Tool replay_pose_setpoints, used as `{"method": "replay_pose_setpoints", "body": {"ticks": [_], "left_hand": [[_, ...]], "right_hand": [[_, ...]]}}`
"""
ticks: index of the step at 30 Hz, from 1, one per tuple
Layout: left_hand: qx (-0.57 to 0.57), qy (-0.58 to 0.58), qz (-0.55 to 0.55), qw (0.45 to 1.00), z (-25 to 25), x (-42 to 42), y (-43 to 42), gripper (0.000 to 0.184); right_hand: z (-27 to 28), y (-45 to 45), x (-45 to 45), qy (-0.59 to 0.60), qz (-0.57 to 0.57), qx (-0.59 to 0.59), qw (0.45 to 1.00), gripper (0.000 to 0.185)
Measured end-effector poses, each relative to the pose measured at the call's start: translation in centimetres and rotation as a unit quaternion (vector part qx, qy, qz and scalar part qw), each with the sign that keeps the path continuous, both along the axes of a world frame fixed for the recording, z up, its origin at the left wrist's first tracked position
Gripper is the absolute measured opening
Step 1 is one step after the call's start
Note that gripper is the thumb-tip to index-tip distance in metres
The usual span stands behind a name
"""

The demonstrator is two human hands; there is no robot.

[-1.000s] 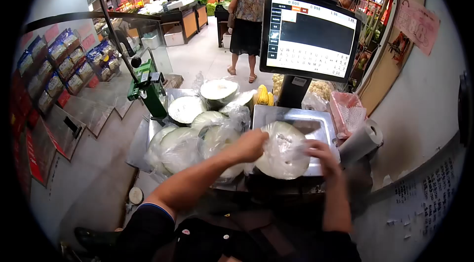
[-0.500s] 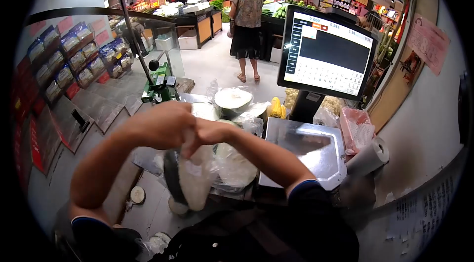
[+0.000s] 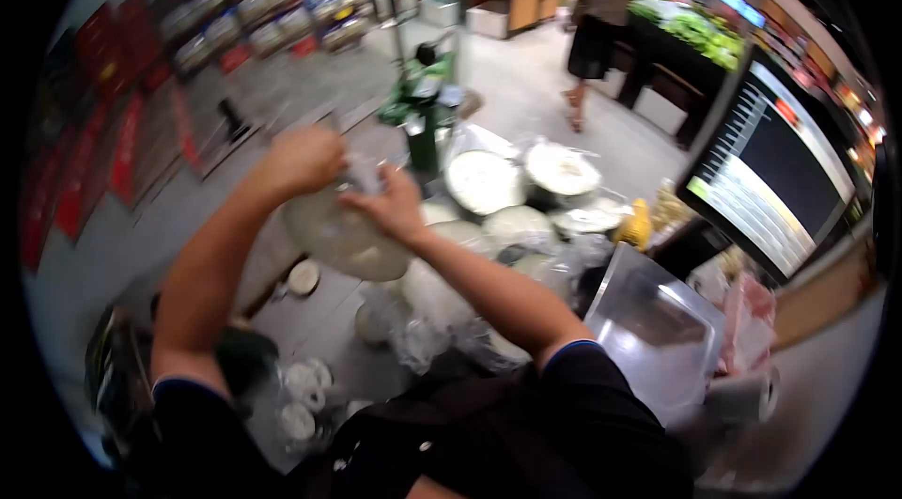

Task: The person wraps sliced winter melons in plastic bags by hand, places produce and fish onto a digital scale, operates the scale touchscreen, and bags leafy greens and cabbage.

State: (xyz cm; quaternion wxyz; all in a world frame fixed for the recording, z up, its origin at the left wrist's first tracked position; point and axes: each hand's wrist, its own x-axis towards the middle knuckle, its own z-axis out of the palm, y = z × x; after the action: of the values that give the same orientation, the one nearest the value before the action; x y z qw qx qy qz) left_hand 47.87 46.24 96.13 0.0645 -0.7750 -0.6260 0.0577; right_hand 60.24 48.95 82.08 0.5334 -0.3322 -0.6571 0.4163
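My left hand point(image 3: 308, 161) is closed around the gathered top of a clear plastic bag point(image 3: 361, 174). In the bag hangs a large pale cut piece of melon point(image 3: 349, 241), which looks like winter melon. Close beside the bag's neck is my right hand point(image 3: 396, 206), its thumb and fingers apart, the thumb at the plastic. Beyond my hands stands a green bag-neck sealing device point(image 3: 423, 114) with a black knob. Several wrapped melon pieces point(image 3: 485, 181) with pale cut faces crowd the counter to the right of the hands. Motion blurs the picture.
A metal scale tray point(image 3: 648, 330) lies to the right, under a tilted scale screen point(image 3: 780, 170). Yellow corn point(image 3: 635, 225) and a paper roll point(image 3: 747, 397) sit nearby. Pale round pieces point(image 3: 303, 386) lie low on the left. A person point(image 3: 598, 20) stands in the aisle.
The view has turned left and down. My hands, together before, are now apart, and the bagged melon piece has swung up to the left, towards the green device.
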Motion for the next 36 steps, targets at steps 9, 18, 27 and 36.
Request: {"method": "replay_pose_setpoints", "body": {"ticks": [9, 18, 27, 36], "left_hand": [[0.033, 0.130, -0.020, 0.991, -4.4, 7.9, 9.7, 0.015], [-0.153, -0.127, -0.053, 0.979, -7.3, 10.1, 15.9, 0.019], [0.140, 0.136, -0.113, 0.974, -9.1, 5.8, 23.0, 0.018], [0.189, -0.555, 0.288, 0.757, -11.1, 0.7, 22.6, 0.015]], "right_hand": [[-7.5, 10.0, 1.5, -0.024, -0.022, -0.291, 0.956, 0.030], [-8.8, 12.1, 4.6, 0.114, -0.049, -0.387, 0.914, 0.053], [-4.7, 17.2, 5.1, -0.040, -0.052, -0.261, 0.963, 0.042], [-2.0, 16.3, 6.0, 0.068, -0.251, 0.111, 0.959, 0.042]]}}
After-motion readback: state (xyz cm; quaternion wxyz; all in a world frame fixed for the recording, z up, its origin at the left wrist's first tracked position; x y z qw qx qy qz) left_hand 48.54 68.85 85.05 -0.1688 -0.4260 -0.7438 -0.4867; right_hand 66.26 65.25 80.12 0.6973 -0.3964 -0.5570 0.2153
